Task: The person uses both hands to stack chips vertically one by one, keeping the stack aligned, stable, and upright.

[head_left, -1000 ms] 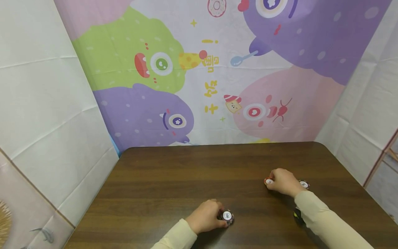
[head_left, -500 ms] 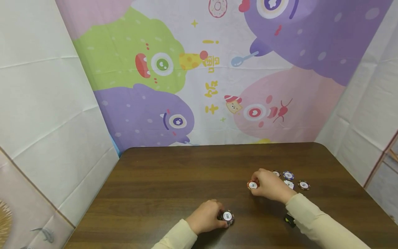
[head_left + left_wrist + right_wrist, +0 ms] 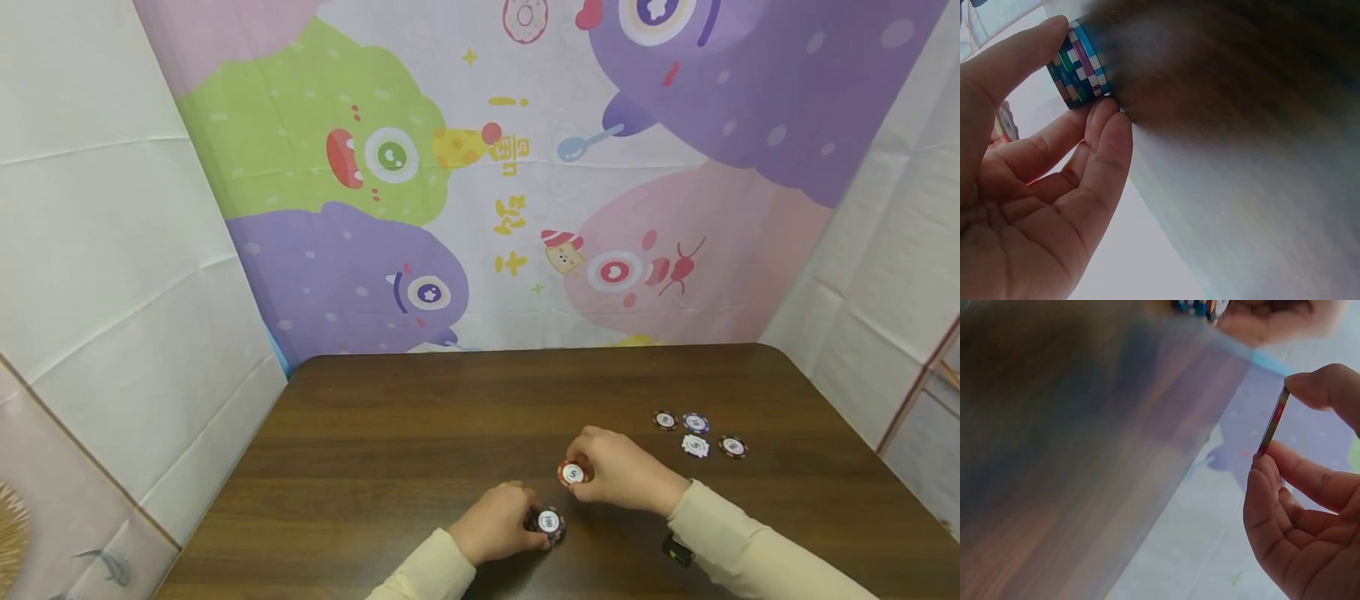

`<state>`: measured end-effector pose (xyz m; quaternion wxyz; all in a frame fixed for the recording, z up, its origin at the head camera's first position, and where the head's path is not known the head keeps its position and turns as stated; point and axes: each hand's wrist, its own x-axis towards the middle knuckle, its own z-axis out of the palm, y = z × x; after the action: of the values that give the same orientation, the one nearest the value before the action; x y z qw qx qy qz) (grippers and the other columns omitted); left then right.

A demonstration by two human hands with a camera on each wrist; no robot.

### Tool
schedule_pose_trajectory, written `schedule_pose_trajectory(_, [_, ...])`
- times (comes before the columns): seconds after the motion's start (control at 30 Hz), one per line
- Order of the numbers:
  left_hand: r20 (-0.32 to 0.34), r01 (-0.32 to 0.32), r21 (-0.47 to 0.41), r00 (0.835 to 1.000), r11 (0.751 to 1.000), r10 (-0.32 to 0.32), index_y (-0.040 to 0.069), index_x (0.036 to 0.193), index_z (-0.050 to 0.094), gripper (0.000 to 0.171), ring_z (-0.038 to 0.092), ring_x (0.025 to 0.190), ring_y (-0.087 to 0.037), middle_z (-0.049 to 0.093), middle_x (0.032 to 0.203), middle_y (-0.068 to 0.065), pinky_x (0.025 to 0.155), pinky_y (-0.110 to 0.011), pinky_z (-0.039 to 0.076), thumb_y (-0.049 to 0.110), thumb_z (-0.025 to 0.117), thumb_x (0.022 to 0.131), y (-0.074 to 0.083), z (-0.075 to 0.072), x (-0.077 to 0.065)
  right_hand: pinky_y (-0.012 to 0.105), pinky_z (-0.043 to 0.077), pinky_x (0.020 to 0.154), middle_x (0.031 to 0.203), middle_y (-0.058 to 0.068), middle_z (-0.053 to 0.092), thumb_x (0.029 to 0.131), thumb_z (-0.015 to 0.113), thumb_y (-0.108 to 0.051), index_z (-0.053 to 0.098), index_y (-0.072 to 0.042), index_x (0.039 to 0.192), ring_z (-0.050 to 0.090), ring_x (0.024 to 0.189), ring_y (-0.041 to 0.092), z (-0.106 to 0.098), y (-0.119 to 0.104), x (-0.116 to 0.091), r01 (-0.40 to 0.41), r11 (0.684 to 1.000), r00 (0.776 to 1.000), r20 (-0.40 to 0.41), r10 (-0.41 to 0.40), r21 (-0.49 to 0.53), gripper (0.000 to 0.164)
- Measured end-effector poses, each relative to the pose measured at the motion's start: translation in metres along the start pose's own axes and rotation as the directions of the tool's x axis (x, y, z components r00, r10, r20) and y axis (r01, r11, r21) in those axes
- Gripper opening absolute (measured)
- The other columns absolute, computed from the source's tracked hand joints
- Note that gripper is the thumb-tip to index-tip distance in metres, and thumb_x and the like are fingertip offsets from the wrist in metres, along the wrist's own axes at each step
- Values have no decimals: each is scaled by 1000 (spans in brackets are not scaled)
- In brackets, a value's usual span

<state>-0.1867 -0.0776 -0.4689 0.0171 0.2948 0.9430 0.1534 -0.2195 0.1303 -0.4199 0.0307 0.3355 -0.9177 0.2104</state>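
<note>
Cartoon monsters fill the backdrop (image 3: 525,192) beyond a dark wooden table (image 3: 390,433). At the fingertips of the right hand (image 3: 621,472), on its left side, is a red chip (image 3: 573,473) marked 5, pinched at the rim between thumb and curled fingers. Just nearer the person, apart from it, a chip stack (image 3: 550,522) topped with a 100 sits in the left hand (image 3: 497,525), gripped between thumb and fingers. Four loose chips (image 3: 695,446) lie farther right.

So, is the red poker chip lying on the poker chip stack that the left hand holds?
No, the right hand pinches the red poker chip apart from the poker chip stack in the left hand.
</note>
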Motion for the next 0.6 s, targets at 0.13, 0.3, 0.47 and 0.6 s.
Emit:
schedule_pose_trajectory(0.13, [-1,2,-7,1000,1000,-2,14,84,65,32,48,67,-1,58,74,9,60,-18,40,36,79,65,0,0,0,18,41,58,84,-6,53,72,72,-24,64,-12,89,46,68,2,3,-8,1,33,999,999,35,-34,26,22])
schedule_pose_trajectory(0.3, [-4,-18,-38,1000,999,18,16,81,64,29,44,65,0,56,70,13,58,-18,37,35,78,66,0,-1,0,18,42,59,84,-6,53,72,72,-22,64,-13,89,48,69,3,9,-16,0,54,997,995,77,-59,57,21])
schedule_pose_trajectory(0.47, [-2,-22,-59,1000,998,22,15,81,63,29,41,62,-1,53,67,13,54,-18,35,35,78,66,0,-1,0,17,42,60,84,-7,54,69,72,-22,65,-12,90,47,69,1,15,-22,0,76,995,991,103,-82,60,24])
schedule_pose_trajectory(0.6, [-7,-24,-44,1000,999,23,16,82,62,31,44,63,0,55,69,13,55,-18,37,37,79,65,0,-1,0,17,43,61,85,-7,54,69,73,-23,65,-11,91,47,70,1,19,-26,0,96,993,988,116,-104,72,26])
